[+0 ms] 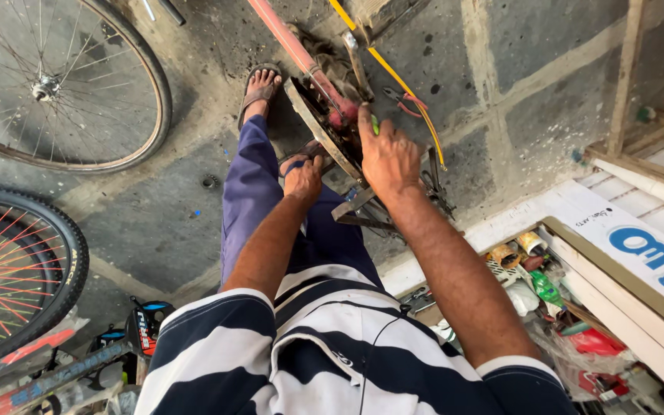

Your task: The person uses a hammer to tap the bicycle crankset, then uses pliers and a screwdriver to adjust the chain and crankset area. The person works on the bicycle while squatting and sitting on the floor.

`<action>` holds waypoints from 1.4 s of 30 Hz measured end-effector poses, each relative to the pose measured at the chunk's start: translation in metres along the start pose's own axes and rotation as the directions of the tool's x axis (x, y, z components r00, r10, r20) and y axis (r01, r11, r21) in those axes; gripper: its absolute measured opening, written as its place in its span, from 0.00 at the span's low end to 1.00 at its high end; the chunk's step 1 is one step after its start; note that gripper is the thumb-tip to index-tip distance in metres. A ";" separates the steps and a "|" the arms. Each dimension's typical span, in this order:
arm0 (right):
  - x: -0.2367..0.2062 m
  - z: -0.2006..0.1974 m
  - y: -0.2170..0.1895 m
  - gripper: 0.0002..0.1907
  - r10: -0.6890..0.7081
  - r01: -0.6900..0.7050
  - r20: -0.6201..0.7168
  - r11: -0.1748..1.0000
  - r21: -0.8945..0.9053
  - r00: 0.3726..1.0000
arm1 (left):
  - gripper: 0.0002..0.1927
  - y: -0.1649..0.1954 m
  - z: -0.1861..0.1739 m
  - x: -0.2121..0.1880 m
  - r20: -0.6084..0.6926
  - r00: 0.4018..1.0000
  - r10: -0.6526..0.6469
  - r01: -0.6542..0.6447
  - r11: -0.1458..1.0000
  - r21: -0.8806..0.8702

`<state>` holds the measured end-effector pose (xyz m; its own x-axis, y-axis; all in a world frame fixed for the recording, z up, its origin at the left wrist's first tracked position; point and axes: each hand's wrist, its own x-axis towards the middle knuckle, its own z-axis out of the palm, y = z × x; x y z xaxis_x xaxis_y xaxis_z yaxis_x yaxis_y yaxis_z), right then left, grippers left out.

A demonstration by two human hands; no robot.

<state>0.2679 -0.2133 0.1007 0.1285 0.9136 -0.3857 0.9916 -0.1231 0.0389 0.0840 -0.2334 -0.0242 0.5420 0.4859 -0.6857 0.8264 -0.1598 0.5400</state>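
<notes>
A grimy chainring (324, 127) on an upturned red bicycle frame (293, 48) sits dead centre, just ahead of your knees, and both your hands are on it. Your right hand (388, 157) is closed around a green-handled tool (374, 124), knuckles up, its tip buried near the crank hub where the red tube meets the ring; the working end is hidden behind your fingers, so what it engages cannot be told. Your left hand (303, 178) is curled over the lower rim of the ring, pressing down to steady it. By the look of it, you are mid-adjustment at the crank, one hand bracing while the other works the tool. The next move calls for a firm hold on the ring and a controlled push or turn at the hub, with fingers kept off the teeth.

A yellow cable (393, 77) runs diagonally past your right hand, and red-handled pliers (403, 101) lie on the stained concrete floor (532, 92) just beyond it. Your sandalled foot (259, 88) rests beside the ring. Further out, a bare spoked wheel (55, 81) lies flat at upper left, a tyred wheel with coloured spokes (9, 269) below it, and a cluttered parts tray (570, 323) sits at your right.
</notes>
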 end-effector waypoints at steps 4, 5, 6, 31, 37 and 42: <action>-0.005 -0.006 0.026 0.35 -0.121 0.126 -0.078 0.990 0.069 0.990 | 0.11 0.002 0.002 0.001 -0.088 0.994 0.060 -0.046 0.986 0.158; -0.005 -0.007 0.033 0.35 -0.122 0.127 -0.053 0.988 0.088 0.991 | 0.12 0.002 0.003 0.001 -0.024 1.000 0.012 -0.010 0.996 0.093; -0.006 -0.007 0.039 0.36 -0.128 0.130 -0.031 0.985 0.111 0.991 | 0.13 0.002 0.003 0.000 0.040 0.999 -0.037 0.035 0.999 0.031; 0.015 0.008 0.122 0.17 -0.226 0.262 -0.135 0.868 0.421 0.965 | 0.16 0.001 0.017 -0.010 -0.021 1.000 0.014 -0.014 1.000 -0.006; 0.012 -0.006 0.093 0.21 -0.264 0.271 -0.071 0.954 0.126 0.962 | 0.14 0.000 0.018 -0.010 -0.038 0.999 0.024 -0.022 0.998 0.067; -0.003 -0.020 0.041 0.24 -0.305 0.275 -0.229 0.949 -0.154 0.924 | 0.22 -0.016 -0.002 0.016 -0.019 0.996 -0.083 0.085 0.985 0.148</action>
<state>0.3089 -0.2130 0.1220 -0.1809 0.9709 -0.1571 0.9783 0.1940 0.0726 0.0790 -0.2214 -0.0433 0.4689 0.5137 -0.7185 0.8827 -0.2438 0.4017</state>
